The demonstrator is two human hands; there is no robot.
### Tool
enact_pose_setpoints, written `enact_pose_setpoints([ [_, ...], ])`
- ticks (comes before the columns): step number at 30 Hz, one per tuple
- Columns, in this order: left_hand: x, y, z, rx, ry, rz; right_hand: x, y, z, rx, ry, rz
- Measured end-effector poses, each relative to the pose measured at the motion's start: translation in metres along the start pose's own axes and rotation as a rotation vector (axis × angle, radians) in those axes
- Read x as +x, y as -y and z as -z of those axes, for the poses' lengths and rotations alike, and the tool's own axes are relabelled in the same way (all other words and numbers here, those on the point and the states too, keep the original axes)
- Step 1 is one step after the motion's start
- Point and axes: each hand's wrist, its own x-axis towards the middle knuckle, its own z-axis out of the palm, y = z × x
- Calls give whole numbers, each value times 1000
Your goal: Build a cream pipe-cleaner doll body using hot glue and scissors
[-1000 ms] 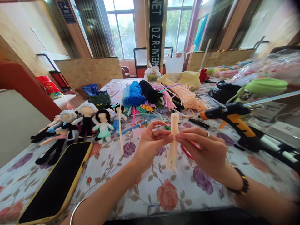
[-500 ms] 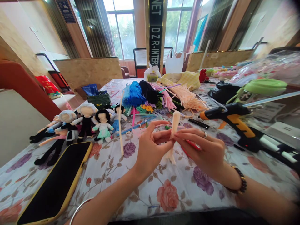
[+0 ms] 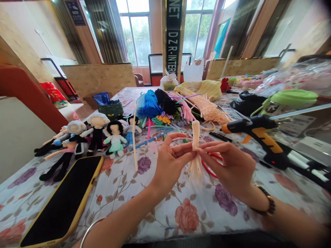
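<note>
A cream bundle of pipe cleaners (image 3: 196, 132) stands upright above the table, its folded top rising over my fingers and its loose ends fanned out below. My left hand (image 3: 169, 163) pinches it at the middle between thumb and fingers. From the other side, the fingertips of my right hand (image 3: 231, 168) close on the same spot. What lies right between the fingertips is hidden. Behind the right fingers, red loops (image 3: 216, 156) that look like scissor handles lie on the cloth. A single cream pipe cleaner (image 3: 134, 141) lies to the left.
Left are several small dolls (image 3: 113, 137) and a yellow-cased phone (image 3: 64, 199). Bunches of coloured pipe cleaners (image 3: 150, 103) lie at the back. A black and orange glue gun (image 3: 263, 134) stands at the right, near a green-lidded container (image 3: 293, 94). A floral cloth (image 3: 155, 220) covers the table.
The bundle has turned in my fingers, showing a different side of its top, and its lower ends look more spread. My right hand has shifted slightly right, uncovering more of the red loops.
</note>
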Motion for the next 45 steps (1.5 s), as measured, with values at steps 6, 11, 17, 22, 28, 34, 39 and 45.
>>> enact_pose_setpoints([
  [6,2,2,4,-58,52,21,2,-1,0,-3,-16,35],
  [11,4,2,6,-82,76,59,6,2,2,-46,-7,70],
  [17,3,1,6,-39,14,89,9,2,3,-109,-10,128],
  [22,4,1,6,-46,-15,85,10,4,4,-156,18,211],
  [28,5,1,5,-99,35,63,7,4,3,-216,8,303],
  [34,3,1,5,-117,55,53,6,8,4,-319,-18,435],
  [39,3,2,5,-135,84,62,2,5,9,-390,-23,493],
  [45,3,2,5,-138,99,97,0,2,12,-399,-19,513],
])
